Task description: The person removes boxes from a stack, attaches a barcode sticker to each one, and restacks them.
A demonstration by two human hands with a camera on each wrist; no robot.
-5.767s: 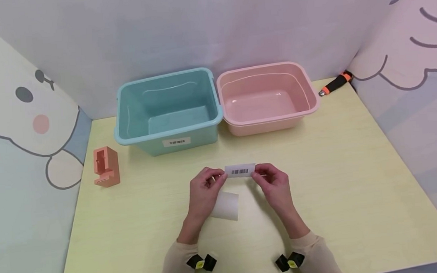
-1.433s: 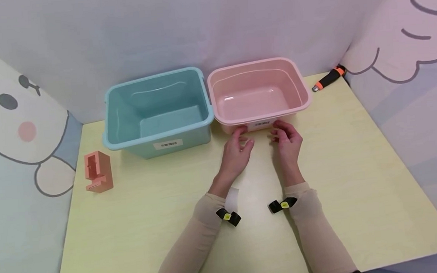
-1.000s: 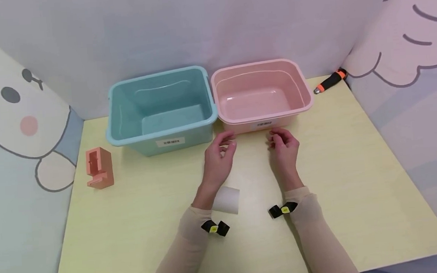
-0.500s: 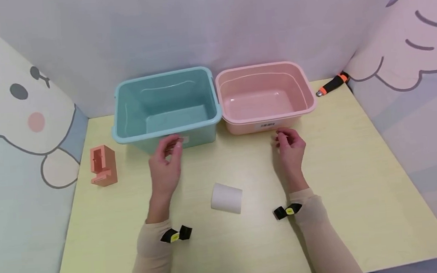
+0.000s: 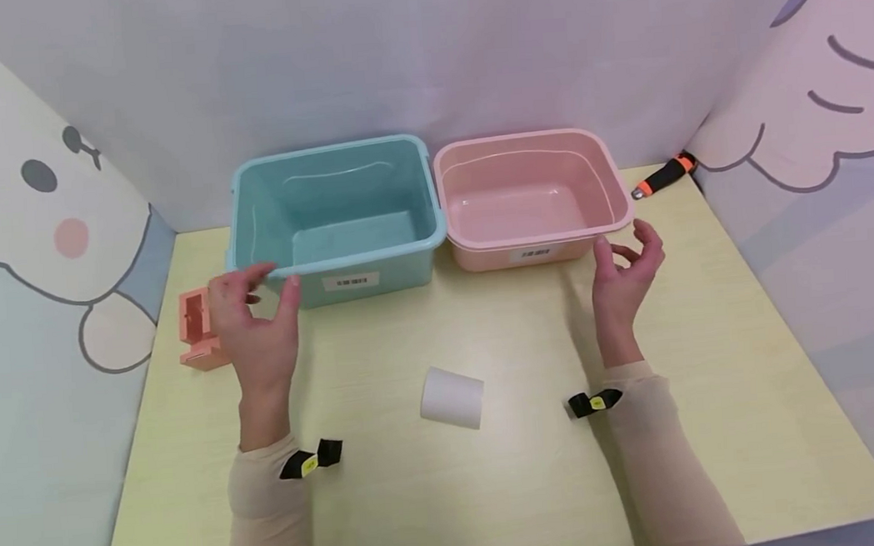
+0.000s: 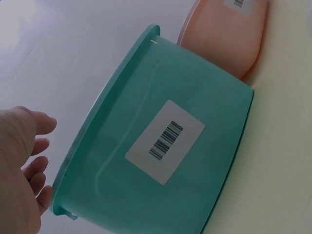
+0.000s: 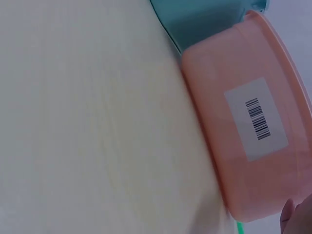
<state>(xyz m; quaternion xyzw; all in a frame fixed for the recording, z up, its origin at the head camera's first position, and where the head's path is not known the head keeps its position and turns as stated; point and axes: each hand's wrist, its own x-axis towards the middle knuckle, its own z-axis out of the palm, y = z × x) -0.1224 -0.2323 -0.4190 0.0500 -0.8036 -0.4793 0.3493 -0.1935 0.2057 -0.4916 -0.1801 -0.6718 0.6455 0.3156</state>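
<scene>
At the front left corner of the teal plastic bin (image 5: pixel 399 267) is my left hand (image 5: pixel 261 342), thumb and fingers spread apart with nothing between them. The bin's front wall carries a white barcode label (image 6: pixel 165 142). My right hand (image 5: pixel 625 282) is near the front right corner of the pink basin (image 5: pixel 474 258), its fingers loosely bent around nothing. A similar barcode label (image 7: pixel 256 118) lies flat on the basin's front. Between my forearms a whitish, slightly curled piece of label backing (image 5: pixel 452 398) lies on the table.
A salmon-coloured tape dispenser-like block (image 5: pixel 198 329) stands at the left, partly behind my left hand. A black and orange utility knife (image 5: pixel 664 176) lies at the back right. The table (image 5: pixel 744 388) meets fabric screens at the back and sides.
Earlier both hands held a barcode label over the table; it is now on the pink basin's front. My left hand has moved left to the teal bin, and my right hand slightly right.
</scene>
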